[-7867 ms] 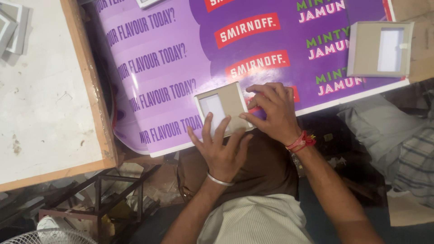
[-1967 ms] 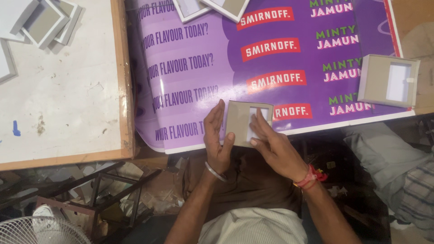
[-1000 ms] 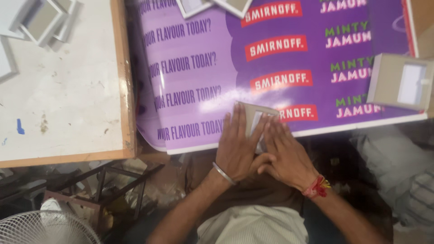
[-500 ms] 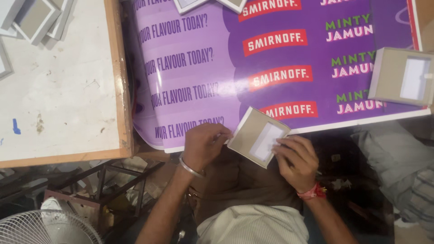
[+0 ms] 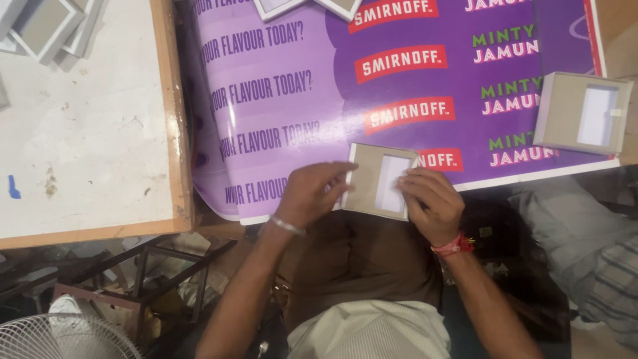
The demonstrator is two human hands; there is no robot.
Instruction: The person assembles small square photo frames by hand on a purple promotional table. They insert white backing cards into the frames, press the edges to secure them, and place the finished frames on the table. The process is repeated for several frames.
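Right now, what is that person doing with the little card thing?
A person is holding a flat grey card frame with a white window in it, at the near edge of a big purple poster. The left hand touches its left edge and the right hand presses on its right side. Another frame like it lies on the poster to the right. More frames lie on the white table on the left.

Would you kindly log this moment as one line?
left hand: on cardboard frame | right hand: on its white window | frame: on purple poster
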